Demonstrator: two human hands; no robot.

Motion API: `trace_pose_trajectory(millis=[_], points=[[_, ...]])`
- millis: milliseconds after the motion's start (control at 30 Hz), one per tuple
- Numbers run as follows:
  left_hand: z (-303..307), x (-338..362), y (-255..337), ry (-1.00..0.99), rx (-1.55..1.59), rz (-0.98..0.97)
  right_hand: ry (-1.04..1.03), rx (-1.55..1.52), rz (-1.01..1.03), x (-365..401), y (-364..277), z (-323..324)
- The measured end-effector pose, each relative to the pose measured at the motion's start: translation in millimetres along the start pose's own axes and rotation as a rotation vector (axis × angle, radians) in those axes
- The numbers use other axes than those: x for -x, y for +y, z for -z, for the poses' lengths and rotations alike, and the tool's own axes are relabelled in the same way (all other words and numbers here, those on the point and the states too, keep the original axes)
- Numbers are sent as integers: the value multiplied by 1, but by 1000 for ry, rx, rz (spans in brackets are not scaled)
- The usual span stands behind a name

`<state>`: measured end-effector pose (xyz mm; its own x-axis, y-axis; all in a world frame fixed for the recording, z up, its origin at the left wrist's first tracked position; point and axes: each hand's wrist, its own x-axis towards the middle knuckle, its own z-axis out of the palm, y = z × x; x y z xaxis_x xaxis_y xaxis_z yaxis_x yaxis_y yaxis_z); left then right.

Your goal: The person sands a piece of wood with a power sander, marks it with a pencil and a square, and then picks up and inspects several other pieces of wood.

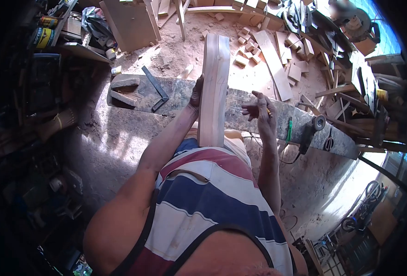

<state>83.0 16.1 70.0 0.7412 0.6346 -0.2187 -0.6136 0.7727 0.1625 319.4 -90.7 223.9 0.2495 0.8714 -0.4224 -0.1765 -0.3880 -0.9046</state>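
Note:
A long, thick wooden beam (212,87) stands out in front of my body, its near end against my striped shirt and its far end past the bench. My left hand (196,94) is closed around the beam's left side; part of the fingers is hidden behind the wood. To the right of the beam, apart from it, my right hand (262,110) is raised over the bench with fingers partly spread. A small yellow pencil (269,112) is tucked between its fingers. On the bench (180,94), left of the beam, lies a dark carpenter's square (159,92).
An angle grinder (311,131) with a cord rests on the bench's right part, between a green item (289,130) and dark-handled scissors (328,140). Wood scraps (125,83) lie at the left end. Beyond are small wood blocks (247,48) and a long board (273,64) on the dusty floor.

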Motion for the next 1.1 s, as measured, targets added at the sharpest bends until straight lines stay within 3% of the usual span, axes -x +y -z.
trace_pose_trajectory(millis=[100, 200, 300, 400, 467, 533, 600, 667, 800, 833, 967, 1100], points=[[-13, 3, -1, 39, -13, -48, -32, 113, -168, -25, 43, 29], [-16, 8, -6, 56, -45, -67, -77, 251, -72, -61, 58, 10], [-18, 18, 3, -1, -116, -67, -158, 191, -90, -111, 41, -22], [-14, 21, 18, 214, -177, -155, -179, 239, -16, -146, 22, -44], [-12, 18, 37, 255, -207, -213, -196, 281, 62, -167, 9, -57], [1, 12, 68, 325, -311, -194, -222, 472, 107, -193, 41, -50], [0, 6, 109, 245, -247, -117, -248, 309, -185, -187, 38, -61], [-11, 1, 136, 198, -200, -82, -295, 49, -217, -186, 23, -82], [-2, -11, 174, 335, -315, 26, -218, 83, -45, -238, -2, -134], [-9, -16, 183, 491, -550, 14, -223, 39, -40, -252, -8, -147], [-51, -25, 197, 602, -895, -51, -261, -117, -73, -285, -13, -195], [-34, -27, 210, 632, -967, -76, -265, -398, -149, -302, 8, -221]])
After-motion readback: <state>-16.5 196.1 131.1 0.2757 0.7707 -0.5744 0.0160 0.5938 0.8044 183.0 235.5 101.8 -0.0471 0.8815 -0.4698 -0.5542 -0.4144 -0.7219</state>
